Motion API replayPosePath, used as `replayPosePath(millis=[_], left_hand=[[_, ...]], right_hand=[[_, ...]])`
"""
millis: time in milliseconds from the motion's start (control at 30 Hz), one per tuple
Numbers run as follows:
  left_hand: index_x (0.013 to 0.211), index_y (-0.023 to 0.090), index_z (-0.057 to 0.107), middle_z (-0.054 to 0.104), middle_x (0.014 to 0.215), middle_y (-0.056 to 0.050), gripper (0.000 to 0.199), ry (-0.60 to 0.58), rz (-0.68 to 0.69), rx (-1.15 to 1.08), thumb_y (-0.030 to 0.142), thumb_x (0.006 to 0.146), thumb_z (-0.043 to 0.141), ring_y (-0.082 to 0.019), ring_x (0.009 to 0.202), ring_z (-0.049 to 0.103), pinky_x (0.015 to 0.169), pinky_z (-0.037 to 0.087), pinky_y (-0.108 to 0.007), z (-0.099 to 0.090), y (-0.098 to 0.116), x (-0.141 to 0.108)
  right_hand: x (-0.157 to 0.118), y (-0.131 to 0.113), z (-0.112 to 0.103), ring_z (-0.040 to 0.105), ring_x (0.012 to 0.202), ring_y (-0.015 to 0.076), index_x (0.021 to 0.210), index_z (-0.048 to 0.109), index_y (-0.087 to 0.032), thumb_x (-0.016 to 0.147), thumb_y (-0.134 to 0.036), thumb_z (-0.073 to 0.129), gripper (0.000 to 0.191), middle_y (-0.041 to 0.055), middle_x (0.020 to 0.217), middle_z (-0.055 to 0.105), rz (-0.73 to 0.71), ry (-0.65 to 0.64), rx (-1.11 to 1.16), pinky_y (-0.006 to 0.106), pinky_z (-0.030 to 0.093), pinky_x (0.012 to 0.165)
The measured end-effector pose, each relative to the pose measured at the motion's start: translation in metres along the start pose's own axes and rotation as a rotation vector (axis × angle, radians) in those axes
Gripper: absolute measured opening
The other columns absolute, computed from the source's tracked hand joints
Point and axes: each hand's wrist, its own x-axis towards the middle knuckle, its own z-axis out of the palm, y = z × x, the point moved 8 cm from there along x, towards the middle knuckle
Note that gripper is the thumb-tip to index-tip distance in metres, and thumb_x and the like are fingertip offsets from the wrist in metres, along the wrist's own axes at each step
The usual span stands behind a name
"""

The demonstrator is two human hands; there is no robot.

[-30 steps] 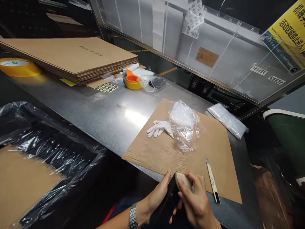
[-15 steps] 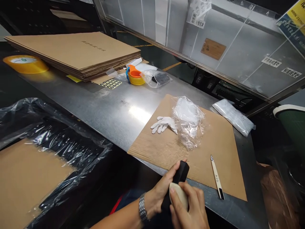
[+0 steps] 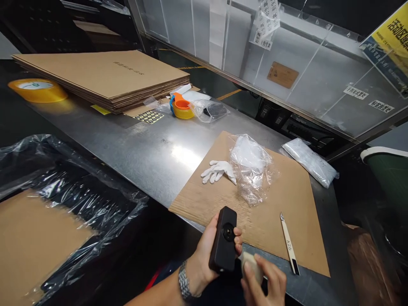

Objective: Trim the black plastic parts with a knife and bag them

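Note:
My left hand [image 3: 203, 251], with a metal watch at the wrist, is wrapped round a black rectangular device [image 3: 221, 250]. A round lens-like opening shows on the face turned up to me. Just to its right, my right hand [image 3: 269, 281] pinches a cream-coloured rounded block [image 3: 251, 264], perhaps a sponge or eraser; its kind is not clear. The block is close to the device's lower right edge, and I cannot tell whether they touch. Both hands are at the near edge of a cardboard sheet [image 3: 274, 225]. A cream craft knife [image 3: 289, 244] marked A26 lies on that sheet.
On the sheet are a white glove [image 3: 218, 171] and a clear plastic bag [image 3: 251, 170] with white contents. Farther off on the metal table [image 3: 143, 153] stand a cardboard stack [image 3: 105, 78], yellow tape [image 3: 37, 90] and an orange tape dispenser [image 3: 182, 107]. A plastic-lined bin [image 3: 108, 212] is at left.
My right hand has drawn the cream block off the device, down and to the right. My left hand has turned the device so its face with the round opening shows.

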Motion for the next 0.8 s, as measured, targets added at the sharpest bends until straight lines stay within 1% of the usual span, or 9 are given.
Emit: replayPosePath(millis=[67,167,233,333,433,533,600,667,800], left_hand=[[0.067,0.009,0.055,0.054,0.058,-0.004,0.052,0.054,0.095,0.1,0.05,0.089,0.032,-0.012,0.049,0.052,0.052,0.049,-0.025,-0.001,0.007,-0.004],[0.083,0.012,0.058,0.058,0.062,-0.001,0.018,0.084,0.298,0.294,0.029,0.08,0.059,-0.013,0.052,0.056,0.055,0.049,-0.025,0.001,0.018,-0.014],[0.09,0.015,0.058,0.06,0.065,0.001,0.023,0.055,0.389,0.435,0.018,0.071,0.07,-0.012,0.055,0.057,0.058,0.048,-0.024,0.002,0.02,-0.019],[0.086,0.015,0.056,0.059,0.064,0.002,0.024,0.11,0.413,0.573,0.019,0.068,0.071,-0.011,0.055,0.057,0.055,0.046,-0.023,-0.008,0.02,-0.024],[0.089,0.017,0.054,0.057,0.062,0.002,0.024,0.169,0.386,0.643,0.019,0.069,0.066,-0.013,0.055,0.058,0.051,0.044,-0.023,-0.019,0.02,-0.028],[0.097,0.017,0.051,0.062,0.08,-0.002,0.029,0.114,0.329,0.73,0.015,0.07,0.061,-0.017,0.067,0.064,0.06,0.048,-0.028,-0.016,0.015,-0.031],[0.099,0.017,0.051,0.063,0.084,-0.004,0.03,0.049,0.3,0.813,0.014,0.07,0.057,-0.017,0.065,0.065,0.06,0.048,-0.03,-0.009,0.01,-0.033],[0.1,0.016,0.05,0.062,0.076,-0.003,0.03,-0.028,0.268,0.891,0.014,0.071,0.054,-0.016,0.056,0.063,0.055,0.046,-0.028,-0.001,0.004,-0.035],[0.097,0.016,0.049,0.061,0.07,-0.002,0.026,-0.101,0.223,0.989,0.013,0.071,0.049,-0.014,0.052,0.06,0.05,0.043,-0.025,0.007,-0.003,-0.038]], right_hand=[[0.011,0.013,0.0,0.056,0.09,0.0242,0.11,0.063,-0.027,0.082,-0.017,0.058,0.03,0.0102,0.107,0.057,-0.039,0.014,-0.018,0.039,0.048,0.072],[0.031,0.039,0.013,0.052,0.096,0.0254,0.126,0.05,-0.02,0.085,-0.022,0.054,0.041,0.0135,0.109,0.055,-0.008,-0.046,-0.024,0.042,0.047,0.077],[0.041,0.058,0.031,0.049,0.098,0.0264,0.127,0.049,-0.017,0.087,-0.026,0.051,0.041,0.0141,0.107,0.056,0.054,-0.137,-0.048,0.046,0.046,0.079],[0.051,0.076,0.049,0.047,0.097,0.0285,0.119,0.054,-0.015,0.088,-0.03,0.049,0.035,0.0149,0.103,0.057,0.121,-0.197,-0.077,0.052,0.045,0.078],[0.059,0.069,0.047,0.045,0.105,0.0294,0.12,0.052,-0.016,0.09,-0.029,0.045,0.034,0.0154,0.11,0.054,0.16,-0.195,-0.008,0.055,0.043,0.083],[0.066,0.044,0.035,0.046,0.11,0.025,0.12,0.05,-0.02,0.091,-0.024,0.045,0.03,0.0118,0.115,0.052,0.236,-0.246,0.26,0.046,0.043,0.088],[0.071,0.025,0.029,0.051,0.104,0.0217,0.114,0.053,-0.022,0.089,-0.024,0.048,0.025,0.0095,0.11,0.053,0.264,-0.303,0.459,0.037,0.046,0.084],[0.075,0.011,0.03,0.055,0.092,0.0185,0.106,0.056,-0.022,0.089,-0.025,0.05,0.019,0.0071,0.099,0.055,0.28,-0.384,0.631,0.031,0.048,0.076],[0.076,0.007,0.035,0.055,0.082,0.0165,0.094,0.059,-0.021,0.087,-0.029,0.051,0.013,0.0043,0.086,0.054,0.333,-0.477,0.819,0.027,0.048,0.07]])
